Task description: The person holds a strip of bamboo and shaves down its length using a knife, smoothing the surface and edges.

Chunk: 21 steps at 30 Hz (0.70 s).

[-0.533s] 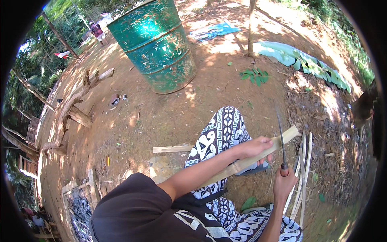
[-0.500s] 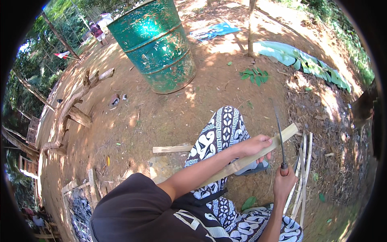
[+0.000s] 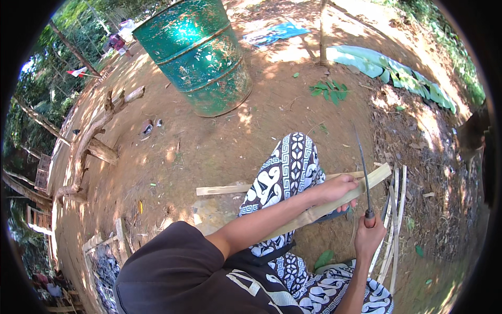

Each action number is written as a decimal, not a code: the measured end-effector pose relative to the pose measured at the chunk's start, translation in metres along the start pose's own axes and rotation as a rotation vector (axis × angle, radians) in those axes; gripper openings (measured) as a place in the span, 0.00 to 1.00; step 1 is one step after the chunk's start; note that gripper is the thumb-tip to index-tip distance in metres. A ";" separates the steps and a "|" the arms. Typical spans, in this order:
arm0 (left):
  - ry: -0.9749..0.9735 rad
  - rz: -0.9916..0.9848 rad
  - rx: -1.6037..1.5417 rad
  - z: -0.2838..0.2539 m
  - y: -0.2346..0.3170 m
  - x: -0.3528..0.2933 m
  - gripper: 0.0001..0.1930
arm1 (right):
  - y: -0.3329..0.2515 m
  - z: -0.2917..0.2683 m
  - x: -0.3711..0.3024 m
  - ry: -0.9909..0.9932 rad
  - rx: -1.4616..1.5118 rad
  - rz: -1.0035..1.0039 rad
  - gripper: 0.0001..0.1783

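Left hand (image 3: 339, 189) is gripping pale strip (image 3: 314, 214), long axis slanting forward-right past knee (image 3: 296, 154); right hand (image 3: 369, 238) is clasping knife (image 3: 367, 183).

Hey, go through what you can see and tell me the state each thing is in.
Pale flat wooden strip: slanted, gripped in the left hand.
Long dark-bladed knife with brown handle: unsheathed, gripped in the right hand; blade contact with the strip unclear.
Green metal drum: standing, paint chipped.
Blue sheet: lying on the ground, wrinkled.
Thin pale wooden strips: loose on the ground.
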<state>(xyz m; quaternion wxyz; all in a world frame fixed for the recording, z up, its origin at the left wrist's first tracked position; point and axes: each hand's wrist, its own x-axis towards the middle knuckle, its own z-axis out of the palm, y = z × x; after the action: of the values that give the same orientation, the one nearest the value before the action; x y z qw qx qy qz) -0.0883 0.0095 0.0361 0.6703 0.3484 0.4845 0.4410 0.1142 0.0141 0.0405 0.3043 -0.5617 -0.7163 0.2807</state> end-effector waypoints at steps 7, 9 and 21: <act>-0.139 -0.061 0.022 0.027 -0.007 0.014 0.15 | 0.008 -0.010 -0.015 0.070 0.013 0.054 0.22; -0.161 -0.083 0.007 0.037 -0.011 0.018 0.16 | 0.021 -0.011 -0.022 0.112 0.055 0.120 0.22; -0.508 -0.389 -0.124 0.081 -0.048 0.038 0.17 | 0.064 -0.044 -0.070 0.364 0.490 0.529 0.17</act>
<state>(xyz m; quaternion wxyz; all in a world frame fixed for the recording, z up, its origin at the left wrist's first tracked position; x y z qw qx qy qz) 0.0066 0.0236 0.0035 0.8614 0.3066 0.3315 0.2324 0.2011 -0.0377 0.0134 0.4685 -0.6780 -0.3934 0.4075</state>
